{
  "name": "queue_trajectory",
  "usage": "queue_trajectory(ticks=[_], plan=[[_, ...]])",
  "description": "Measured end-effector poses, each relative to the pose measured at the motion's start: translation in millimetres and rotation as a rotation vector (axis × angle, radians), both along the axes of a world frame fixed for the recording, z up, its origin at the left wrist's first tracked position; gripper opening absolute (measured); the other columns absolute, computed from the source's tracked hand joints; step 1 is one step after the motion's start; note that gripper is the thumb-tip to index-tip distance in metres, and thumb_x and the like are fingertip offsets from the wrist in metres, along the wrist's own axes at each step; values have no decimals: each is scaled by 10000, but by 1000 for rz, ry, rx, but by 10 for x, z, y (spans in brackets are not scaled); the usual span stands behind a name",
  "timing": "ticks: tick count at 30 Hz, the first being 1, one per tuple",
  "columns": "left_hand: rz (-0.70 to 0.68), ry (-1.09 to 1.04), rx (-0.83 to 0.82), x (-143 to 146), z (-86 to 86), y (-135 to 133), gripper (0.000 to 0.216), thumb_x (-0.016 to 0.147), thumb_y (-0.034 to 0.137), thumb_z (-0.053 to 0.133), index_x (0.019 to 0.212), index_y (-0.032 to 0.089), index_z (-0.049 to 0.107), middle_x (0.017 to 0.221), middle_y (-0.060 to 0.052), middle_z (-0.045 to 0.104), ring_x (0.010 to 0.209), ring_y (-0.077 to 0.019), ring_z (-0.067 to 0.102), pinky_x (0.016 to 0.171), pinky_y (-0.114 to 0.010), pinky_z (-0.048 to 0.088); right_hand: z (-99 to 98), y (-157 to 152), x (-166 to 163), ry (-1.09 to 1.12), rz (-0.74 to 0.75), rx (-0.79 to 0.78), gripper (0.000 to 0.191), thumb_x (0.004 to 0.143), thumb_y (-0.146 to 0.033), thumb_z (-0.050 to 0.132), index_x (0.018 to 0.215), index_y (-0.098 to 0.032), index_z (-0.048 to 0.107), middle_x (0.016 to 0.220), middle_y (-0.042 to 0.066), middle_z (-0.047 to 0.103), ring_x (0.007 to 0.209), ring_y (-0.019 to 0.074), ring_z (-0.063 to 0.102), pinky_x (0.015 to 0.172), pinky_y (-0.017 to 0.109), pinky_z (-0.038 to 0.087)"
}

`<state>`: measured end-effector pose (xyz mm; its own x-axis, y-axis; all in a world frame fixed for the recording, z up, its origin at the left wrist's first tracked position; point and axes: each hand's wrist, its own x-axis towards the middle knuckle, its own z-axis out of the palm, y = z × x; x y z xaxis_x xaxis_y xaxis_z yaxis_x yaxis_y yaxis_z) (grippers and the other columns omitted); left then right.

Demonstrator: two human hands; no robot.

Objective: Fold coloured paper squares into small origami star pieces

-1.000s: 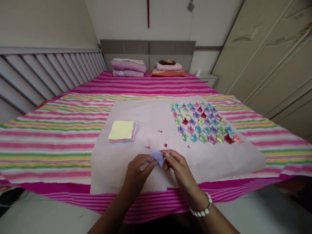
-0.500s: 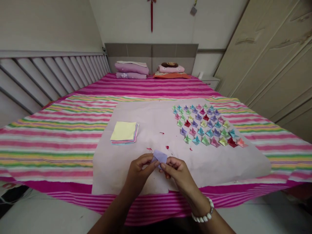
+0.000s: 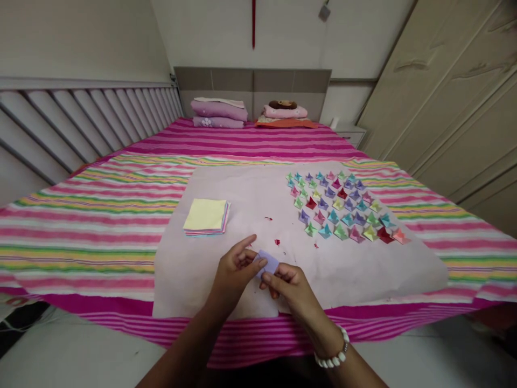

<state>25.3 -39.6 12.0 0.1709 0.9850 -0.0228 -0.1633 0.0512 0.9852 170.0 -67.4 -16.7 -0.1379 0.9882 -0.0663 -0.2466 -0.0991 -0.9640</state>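
Note:
Between my two hands is a small folded piece of lilac paper [image 3: 269, 261], held above the front part of a pale sheet [image 3: 250, 188]. My left hand [image 3: 237, 264] pinches its left side with the thumb on top, while the index finger points up and away from the paper. From the right, my right hand [image 3: 288, 280] grips the lower right edge between thumb and fingers. A stack of square paper [image 3: 205, 215], yellow on top, lies to the left. Rows of folded paper boats [image 3: 340, 231] in many colours stand at the right.
The pale sheet lies on a bed with a striped cover [image 3: 100, 231]. Small red scraps [image 3: 277, 242] are on the sheet beyond my hands. Folded bedding [image 3: 218, 111] is stacked by the headboard [image 3: 230, 81], with a slatted rail [image 3: 89, 124] along the left.
My left index finger has lifted off the lilac paper and now points up. The paper has turned slightly and shifted a little to the right. The view has tilted slightly down.

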Motion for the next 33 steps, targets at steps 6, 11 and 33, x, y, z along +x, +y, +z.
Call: queue_trajectory(ticks=[6, 11, 33], plan=[[-121, 107, -13, -18, 97, -11, 183, 762, 331, 664, 737, 151, 684, 629, 5, 648, 572, -122, 584, 568, -240, 462, -3, -15, -19, -8, 51, -8, 291, 680, -416, 767, 646, -141, 677, 577, 7, 654, 436, 68, 441, 448, 204, 316], [-30, 63, -50, 45, 23, -43, 289, 762, 399, 653, 618, 170, 551, 476, 60, 502, 425, -90, 460, 443, -218, 357, 22, -41, -67, -25, 93, -34, 338, 710, -450, 737, 619, -140, 637, 529, -12, 599, 442, 68, 418, 443, 207, 303], [-48, 106, 69, -28, -24, -50, 338, 696, 266, 744, 958, 196, 543, 697, 55, 562, 599, -89, 531, 554, -207, 420, 11, -2, 83, 69, -101, 81, 254, 641, -265, 821, 783, -186, 626, 577, -38, 617, 520, 86, 552, 512, 190, 424]])
